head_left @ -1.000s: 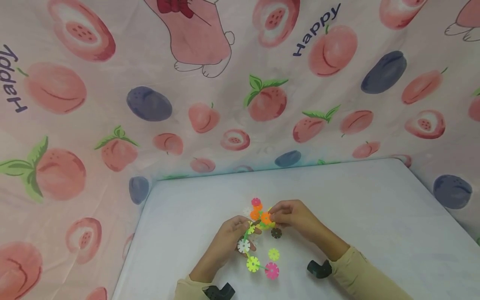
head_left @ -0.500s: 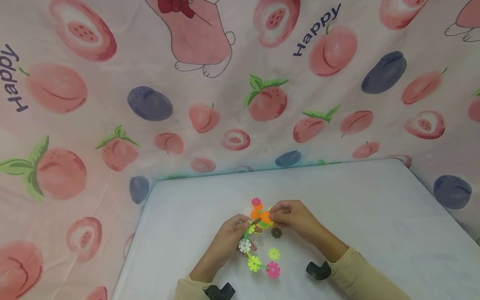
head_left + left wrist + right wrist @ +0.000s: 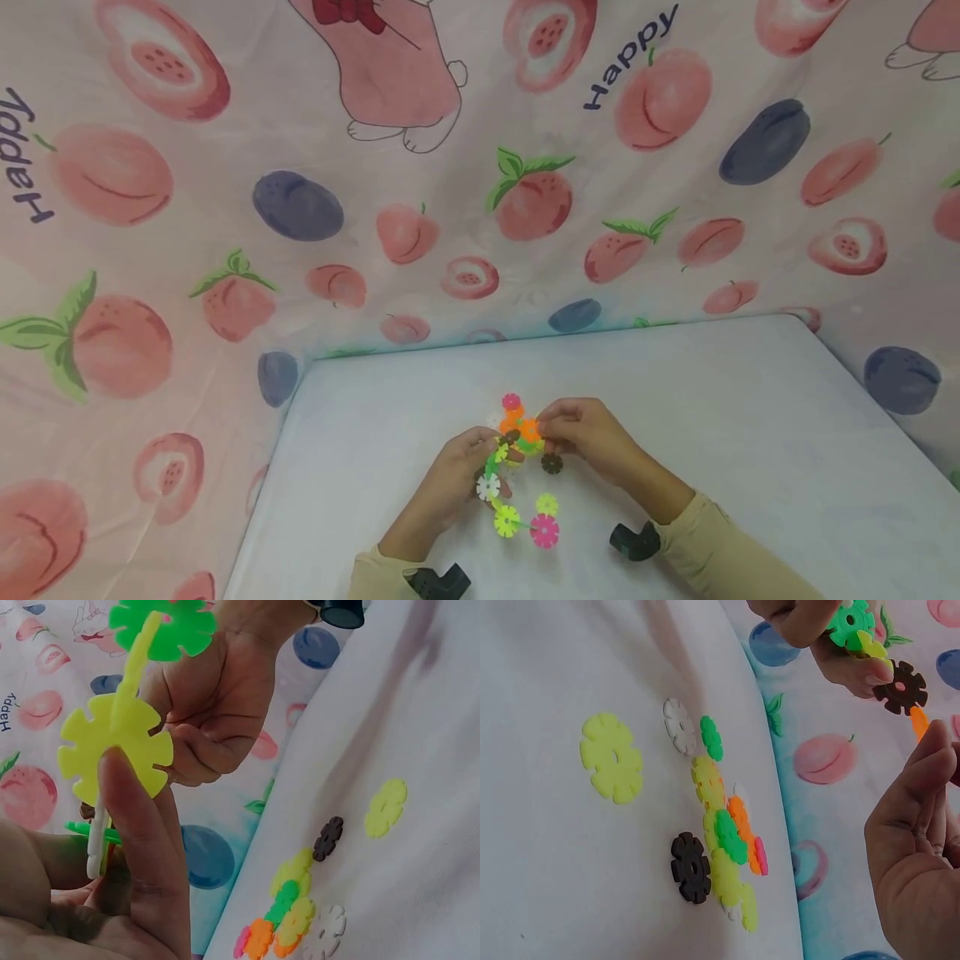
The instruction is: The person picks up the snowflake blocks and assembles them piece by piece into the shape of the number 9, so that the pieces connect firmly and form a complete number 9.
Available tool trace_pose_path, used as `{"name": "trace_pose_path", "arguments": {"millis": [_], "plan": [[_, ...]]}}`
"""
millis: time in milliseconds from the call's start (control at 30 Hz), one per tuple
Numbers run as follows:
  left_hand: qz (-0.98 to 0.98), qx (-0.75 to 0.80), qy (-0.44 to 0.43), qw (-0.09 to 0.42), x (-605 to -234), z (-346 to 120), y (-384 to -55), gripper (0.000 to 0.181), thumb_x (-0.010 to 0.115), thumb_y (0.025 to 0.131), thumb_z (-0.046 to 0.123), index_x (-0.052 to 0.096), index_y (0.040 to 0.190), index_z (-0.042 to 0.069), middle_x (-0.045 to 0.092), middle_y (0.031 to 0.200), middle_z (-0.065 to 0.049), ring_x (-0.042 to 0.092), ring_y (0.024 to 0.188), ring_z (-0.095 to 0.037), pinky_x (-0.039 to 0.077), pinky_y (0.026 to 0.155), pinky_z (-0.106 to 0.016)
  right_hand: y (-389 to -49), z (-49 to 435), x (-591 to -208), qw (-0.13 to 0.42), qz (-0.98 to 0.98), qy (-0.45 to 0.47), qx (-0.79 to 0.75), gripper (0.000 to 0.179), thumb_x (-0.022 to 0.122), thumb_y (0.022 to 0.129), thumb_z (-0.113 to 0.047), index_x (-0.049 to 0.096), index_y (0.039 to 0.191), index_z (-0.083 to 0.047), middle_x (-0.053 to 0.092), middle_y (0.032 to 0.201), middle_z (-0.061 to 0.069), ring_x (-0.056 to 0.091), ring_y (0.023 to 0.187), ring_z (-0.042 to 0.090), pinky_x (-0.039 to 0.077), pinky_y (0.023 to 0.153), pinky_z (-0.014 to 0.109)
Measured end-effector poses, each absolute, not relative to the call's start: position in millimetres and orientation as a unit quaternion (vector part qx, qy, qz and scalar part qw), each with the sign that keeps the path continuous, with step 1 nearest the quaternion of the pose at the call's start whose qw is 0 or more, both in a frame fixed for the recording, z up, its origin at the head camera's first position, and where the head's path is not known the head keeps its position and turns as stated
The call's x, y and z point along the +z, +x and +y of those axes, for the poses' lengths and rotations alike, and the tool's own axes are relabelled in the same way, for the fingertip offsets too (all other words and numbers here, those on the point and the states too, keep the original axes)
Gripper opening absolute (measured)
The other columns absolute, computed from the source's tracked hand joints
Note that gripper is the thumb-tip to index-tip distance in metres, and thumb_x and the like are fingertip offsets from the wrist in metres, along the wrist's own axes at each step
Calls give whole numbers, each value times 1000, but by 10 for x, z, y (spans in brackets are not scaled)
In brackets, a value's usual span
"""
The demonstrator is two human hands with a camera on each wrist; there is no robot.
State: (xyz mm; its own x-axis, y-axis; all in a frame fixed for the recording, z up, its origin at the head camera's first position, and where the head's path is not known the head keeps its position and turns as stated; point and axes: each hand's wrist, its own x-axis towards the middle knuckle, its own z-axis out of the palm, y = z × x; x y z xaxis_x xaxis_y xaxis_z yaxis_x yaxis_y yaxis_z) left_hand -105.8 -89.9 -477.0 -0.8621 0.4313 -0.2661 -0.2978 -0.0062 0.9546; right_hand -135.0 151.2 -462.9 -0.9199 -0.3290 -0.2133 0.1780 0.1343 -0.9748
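Rising slightly since the earlier frame, the pink disc (image 3: pixel 544 531) at the free end of a linked chain (image 3: pixel 488 487) is now appearing closer to a loose yellow disc (image 3: pixel 547 504), which is lying on the white desk (image 3: pixel 750 433) on the near side of a loose dark disc (image 3: pixel 552 463). Left of that dark disc, the left hand (image 3: pixel 459 467) is pinching the chain, thumb and fingers closing tightly; right of it, the right hand (image 3: pixel 588 433) is pinching an orange disc (image 3: pixel 919 726) between thumb and fingertip. This orange disc is meeting the rim of the chain's brown disc (image 3: pixel 911 697); whether it is slotting in cannot be told. Just beside the loose dark disc, on its far-left side, a pile of coloured discs (image 3: pixel 729 836) is lying.
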Motion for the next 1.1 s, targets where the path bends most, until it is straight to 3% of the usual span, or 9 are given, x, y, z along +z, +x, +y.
{"name": "trace_pose_path", "arguments": {"millis": [300,567,767,933,1100], "plan": [[677,689,56,252,-4783,-910,-1058,28,48,109,29,56,120,5,75,115,-12,68,65,-15,57,58,-25,-1339,1511,-4590,183,734,-62,-652,21,73,92,-15,70,102,3,70,81,13,65,74,23,61,78,38],[725,649,82,216,-4777,-907,-1031,28,53,107,29,56,118,3,76,112,-17,69,62,-17,56,53,-25,-1331,1504,-4588,175,761,-105,-615,14,73,92,-14,71,97,0,70,81,20,67,78,39,60,76,44],[728,650,78,203,-4772,-890,-1026,27,54,107,28,58,115,3,77,107,-14,69,62,-17,56,52,-24,-1364,1490,-4644,187,749,-122,-624,15,72,92,-12,69,95,3,67,77,17,66,74,34,60,74,42],[732,647,79,195,-4772,-876,-1031,28,53,107,29,58,114,3,78,104,-12,70,63,-17,55,50,-26,-1390,1498,-4737,195,739,-122,-633,19,72,93,-15,68,96,3,66,74,7,65,73,34,60,74,39],[718,655,92,217,-4775,-884,-1046,27,50,108,27,54,117,2,75,112,-20,72,67,-18,58,54,-28,-1410,1529,-4790,199,730,-119,-643,24,73,94,-19,70,105,3,70,82,17,67,79,40,61,78,41]]}}
